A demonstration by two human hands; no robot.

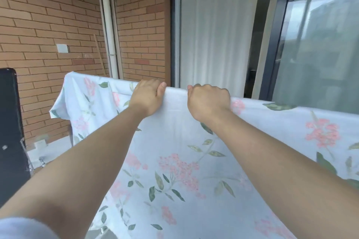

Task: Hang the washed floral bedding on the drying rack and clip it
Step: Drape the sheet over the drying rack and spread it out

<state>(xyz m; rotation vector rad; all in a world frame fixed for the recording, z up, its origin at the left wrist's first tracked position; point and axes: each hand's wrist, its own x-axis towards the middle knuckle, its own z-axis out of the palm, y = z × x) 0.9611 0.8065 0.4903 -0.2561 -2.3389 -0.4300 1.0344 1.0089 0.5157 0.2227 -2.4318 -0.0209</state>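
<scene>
Your left hand (146, 97) curls its fingers over the top fold of the floral bedding (174, 161), which hangs draped across the scene, near you. Just right of it, not touching it, your right hand (208, 101) grips the same fold.

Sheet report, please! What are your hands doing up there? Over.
Both gripping the sheet at its top fold, left hand and right hand. Sheet draped, hanging down. No clips seen. Nothing in the way.

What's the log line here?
floral bedding: draped | left hand: grips top edge | right hand: grips top edge
</scene>
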